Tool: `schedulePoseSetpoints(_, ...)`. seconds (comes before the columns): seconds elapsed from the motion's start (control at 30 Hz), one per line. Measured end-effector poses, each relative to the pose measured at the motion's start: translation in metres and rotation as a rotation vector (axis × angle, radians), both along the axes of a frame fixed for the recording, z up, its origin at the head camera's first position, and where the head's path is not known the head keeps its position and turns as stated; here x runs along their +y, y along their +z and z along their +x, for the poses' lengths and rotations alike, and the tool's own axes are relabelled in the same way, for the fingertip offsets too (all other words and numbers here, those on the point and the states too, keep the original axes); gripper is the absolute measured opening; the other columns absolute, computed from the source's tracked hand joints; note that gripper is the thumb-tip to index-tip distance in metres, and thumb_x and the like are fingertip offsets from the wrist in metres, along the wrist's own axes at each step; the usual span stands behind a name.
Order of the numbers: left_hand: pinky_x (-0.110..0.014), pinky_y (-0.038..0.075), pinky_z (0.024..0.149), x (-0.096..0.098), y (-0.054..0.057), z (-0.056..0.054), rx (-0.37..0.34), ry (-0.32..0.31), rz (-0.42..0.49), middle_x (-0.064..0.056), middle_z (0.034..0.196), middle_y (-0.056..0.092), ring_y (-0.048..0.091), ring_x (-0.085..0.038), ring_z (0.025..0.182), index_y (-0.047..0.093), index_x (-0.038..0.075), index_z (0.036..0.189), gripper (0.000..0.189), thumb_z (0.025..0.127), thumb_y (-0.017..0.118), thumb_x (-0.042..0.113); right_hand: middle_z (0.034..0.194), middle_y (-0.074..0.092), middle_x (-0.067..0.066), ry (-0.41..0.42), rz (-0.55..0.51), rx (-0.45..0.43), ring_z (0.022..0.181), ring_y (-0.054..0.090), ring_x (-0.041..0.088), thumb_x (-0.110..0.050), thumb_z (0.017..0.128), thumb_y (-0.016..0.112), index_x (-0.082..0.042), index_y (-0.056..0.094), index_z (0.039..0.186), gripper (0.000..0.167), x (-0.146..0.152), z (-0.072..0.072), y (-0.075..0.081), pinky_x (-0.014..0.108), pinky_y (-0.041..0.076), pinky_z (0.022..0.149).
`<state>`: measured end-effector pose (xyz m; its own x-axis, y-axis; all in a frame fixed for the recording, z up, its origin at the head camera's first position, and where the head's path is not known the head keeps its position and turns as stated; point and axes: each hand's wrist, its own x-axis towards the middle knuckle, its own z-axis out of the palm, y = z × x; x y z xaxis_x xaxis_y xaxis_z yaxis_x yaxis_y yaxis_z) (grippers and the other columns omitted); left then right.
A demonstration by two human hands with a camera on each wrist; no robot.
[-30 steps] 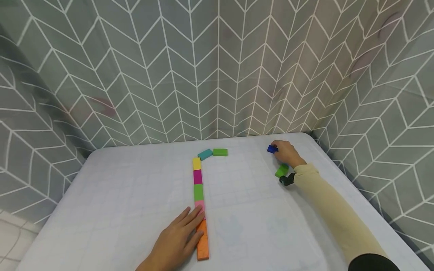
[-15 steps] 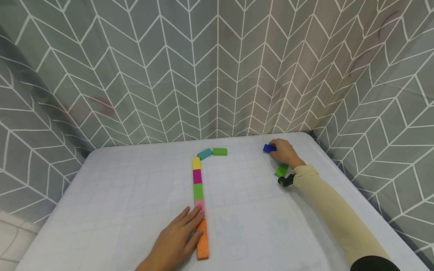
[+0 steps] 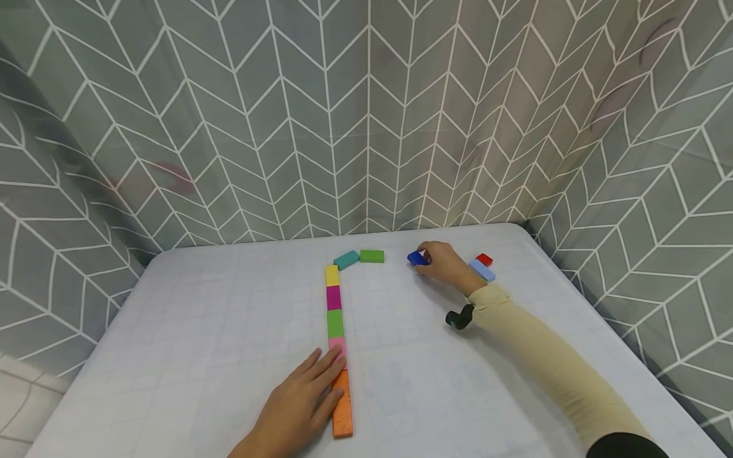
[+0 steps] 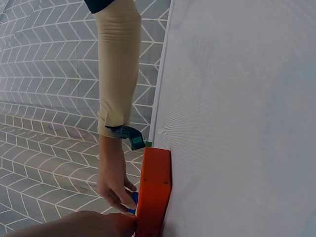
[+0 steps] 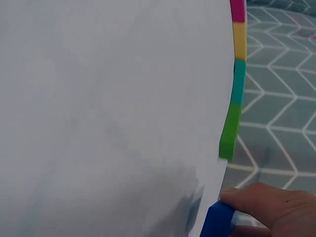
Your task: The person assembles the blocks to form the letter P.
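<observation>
My right hand (image 3: 448,264) pinches a blue block (image 3: 417,258) between thumb and fingers, to the right of a line of colored blocks. In the right wrist view the blue block (image 5: 218,219) shows at the fingertips, past the line's green end block (image 5: 230,132). My left hand (image 3: 300,401) lies with fingers extended across the pink block (image 3: 337,344) and the orange block (image 3: 342,413). Beyond these the line runs through a green block (image 3: 335,324), a magenta block (image 3: 334,298), a yellow block (image 3: 332,275) and a tilted teal block (image 3: 347,260) to the green end block (image 3: 372,256).
Behind the right hand lie a light blue block (image 3: 483,270) and a red block (image 3: 484,259); a green one is mostly hidden by the wrist. A black wrist camera (image 3: 460,317) hangs below the sleeve. Patterned curtains (image 3: 366,127) surround the white table (image 3: 217,331).
The right hand has moved left with the blue block, toward the line's green end. The light blue and red blocks have come into view behind it. The left hand has stayed put.
</observation>
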<state>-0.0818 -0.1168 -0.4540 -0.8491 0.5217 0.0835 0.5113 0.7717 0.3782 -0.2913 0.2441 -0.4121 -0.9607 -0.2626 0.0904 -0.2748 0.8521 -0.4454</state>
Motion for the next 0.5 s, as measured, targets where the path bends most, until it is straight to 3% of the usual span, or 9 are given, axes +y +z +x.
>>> schedulePoseSetpoints(0.27, -0.052, 0.043, 0.111, -0.001, 0.000, 0.001, 0.008, 0.000, 0.007, 0.001, 0.160, 0.045, 0.041, -0.033, 0.146, 0.055, 0.016, 0.153, 0.053, 0.106, 0.059, 0.042, 0.092, 0.068, 0.013, 0.002, 0.006, -0.028, 0.082, 0.062, 0.023, -0.018, 0.092, 0.081, 0.010, 0.063, 0.130, 0.050, -0.040, -0.004, -0.006, 0.035, 0.056, 0.073)
schedulePoseSetpoints(0.5, -0.053, 0.042, 0.112, 0.000, 0.002, 0.000, -0.013, 0.007, -0.003, 0.001, 0.160, 0.044, 0.040, -0.033, 0.146, 0.055, 0.017, 0.153, 0.054, 0.106, 0.059, 0.043, 0.094, 0.072, 0.014, -0.057, 0.004, -0.049, 0.082, 0.066, 0.022, -0.022, 0.091, 0.082, 0.009, 0.065, 0.123, 0.047, -0.062, -0.008, -0.011, 0.035, 0.057, 0.076)
